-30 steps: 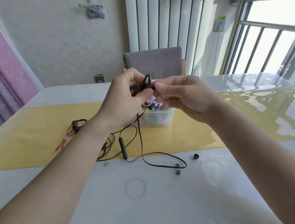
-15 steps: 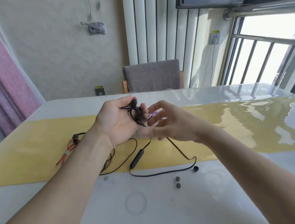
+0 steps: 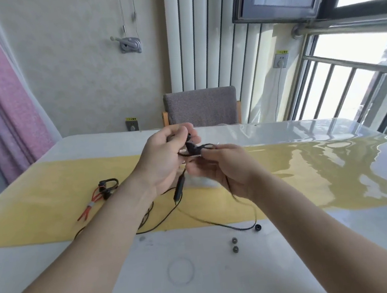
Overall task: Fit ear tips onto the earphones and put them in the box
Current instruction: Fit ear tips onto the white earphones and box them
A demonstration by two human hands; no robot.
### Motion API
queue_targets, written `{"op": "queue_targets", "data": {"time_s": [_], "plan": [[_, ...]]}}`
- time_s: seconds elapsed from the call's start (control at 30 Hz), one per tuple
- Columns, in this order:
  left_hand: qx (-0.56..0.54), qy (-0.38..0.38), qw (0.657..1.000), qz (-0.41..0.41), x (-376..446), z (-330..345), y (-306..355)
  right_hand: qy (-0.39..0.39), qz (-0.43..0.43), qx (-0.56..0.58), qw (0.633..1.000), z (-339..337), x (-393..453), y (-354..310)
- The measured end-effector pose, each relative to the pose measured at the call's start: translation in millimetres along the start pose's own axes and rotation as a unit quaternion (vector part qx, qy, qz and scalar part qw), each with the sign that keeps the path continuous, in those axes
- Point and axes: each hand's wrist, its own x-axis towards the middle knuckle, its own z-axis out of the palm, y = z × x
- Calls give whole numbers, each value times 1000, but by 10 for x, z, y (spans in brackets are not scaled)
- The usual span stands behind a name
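Left hand point(image 3: 162, 159) pinches a black earbud point(image 3: 190, 144) above the desk point(image 3: 131, 286), fingers curled round it. Right hand point(image 3: 223, 167) pinches the same earphone's ear hook/cable just beside it; the hands are nearly touching. Can't tell whether a tip is seated, too small. Cable point(image 3: 203, 220) with inline remote point(image 3: 179, 189) hangs down to the desk.

Loose ear tips: two grey ones point(image 3: 234, 244) and a black one point(image 3: 257, 227), near edge, below the right hand, which is the nearer one. Likely next reach: down and toward the body.

Box is mostly hidden behind the hands. Red-corded earphones point(image 3: 97, 196) lie left on the yellow runner point(image 3: 49, 199). No brand legible; wall socket labels are unreadable.
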Motion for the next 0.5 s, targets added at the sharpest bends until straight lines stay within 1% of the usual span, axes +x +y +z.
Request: {"op": "queue_targets", "data": {"time_s": [0.07, 0.2, 0.3, 0.4, 0.5], "plan": [[67, -12, 997, 28, -10, -2, 51, 6, -26, 32, 999, 16, 35, -154], [151, -31, 986, 61, 62, 26, 200, -15, -46, 25, 998, 62, 159, -470], [200, -30, 976, 76, 207, 79, 337, -3, -65, -17, 998, 63, 345, -750], [223, -27, 965, 136, 434, 116, 448, -18, -81, -51, 995, 64, 543, -962], [251, 16, 951, 183, 675, 139, 495, -14, -140, -117, 983, 71, 709, -1090]]}}
